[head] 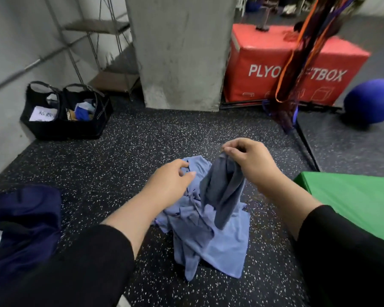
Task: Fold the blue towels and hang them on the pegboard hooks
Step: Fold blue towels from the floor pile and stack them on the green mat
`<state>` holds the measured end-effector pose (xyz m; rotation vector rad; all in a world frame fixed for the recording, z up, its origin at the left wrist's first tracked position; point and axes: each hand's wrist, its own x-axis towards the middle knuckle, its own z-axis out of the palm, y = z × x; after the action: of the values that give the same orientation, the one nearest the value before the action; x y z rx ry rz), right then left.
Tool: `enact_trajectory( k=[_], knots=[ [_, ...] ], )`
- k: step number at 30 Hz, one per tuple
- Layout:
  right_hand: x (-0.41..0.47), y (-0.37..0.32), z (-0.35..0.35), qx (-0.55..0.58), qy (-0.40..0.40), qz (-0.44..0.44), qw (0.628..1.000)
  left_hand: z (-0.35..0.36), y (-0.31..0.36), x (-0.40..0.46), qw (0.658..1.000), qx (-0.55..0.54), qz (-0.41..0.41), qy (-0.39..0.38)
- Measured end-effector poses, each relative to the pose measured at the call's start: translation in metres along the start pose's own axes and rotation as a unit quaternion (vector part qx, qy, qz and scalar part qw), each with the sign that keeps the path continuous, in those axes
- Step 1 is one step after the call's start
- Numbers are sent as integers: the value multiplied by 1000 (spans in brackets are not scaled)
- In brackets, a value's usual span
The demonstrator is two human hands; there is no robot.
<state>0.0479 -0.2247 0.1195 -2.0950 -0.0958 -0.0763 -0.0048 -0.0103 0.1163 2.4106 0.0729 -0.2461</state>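
A crumpled heap of light blue towels lies on the speckled black floor in front of me. My right hand pinches the top edge of a darker grey-blue towel and holds it up, so it hangs in folds over the heap. My left hand hovers just left of the hanging towel with its fingers relaxed, above the far part of the heap, holding nothing. No pegboard is in view.
A concrete pillar stands ahead. A black tote bag sits at the far left wall under a wire shelf. A red plyo box, hanging bands, a blue ball, a green mat and a navy garment surround me.
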Motion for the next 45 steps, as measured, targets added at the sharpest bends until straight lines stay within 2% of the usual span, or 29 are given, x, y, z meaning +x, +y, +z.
enact_trajectory(
  k=[4, 7, 14, 19, 26, 29, 34, 37, 41, 45],
  knots=[
    [-37, -31, -25, 51, 17, -36, 998, -1, 20, -33, 993, -100, 55, 15],
    [-58, -40, -25, 60, 5, -49, 997, 8, 26, -43, 990, -120, 71, 0],
    [-73, -49, -24, 25, -55, -66, 996, 19, 36, -37, 968, -208, 95, -99],
    [-70, -46, -30, -56, -35, -70, 995, 7, 34, -32, 972, -188, 105, -90],
    [-67, -42, -29, -137, -30, -72, 988, -12, -2, -25, 979, -114, 45, -164],
    [-63, -34, -24, -127, -57, -70, 988, -13, -6, -24, 968, -197, 53, -145],
    [-61, -34, -17, -138, -153, -53, 977, -8, 0, -24, 953, -265, 32, -142],
    [-59, -33, -12, -173, -125, -39, 976, -4, 2, -20, 951, -271, 8, -145],
    [-58, -34, -13, -180, -67, -36, 981, -3, 2, -18, 968, -217, 22, -121],
    [-58, -34, -13, -176, -71, -33, 981, -6, -1, -20, 979, -184, -3, -91]
  ],
)
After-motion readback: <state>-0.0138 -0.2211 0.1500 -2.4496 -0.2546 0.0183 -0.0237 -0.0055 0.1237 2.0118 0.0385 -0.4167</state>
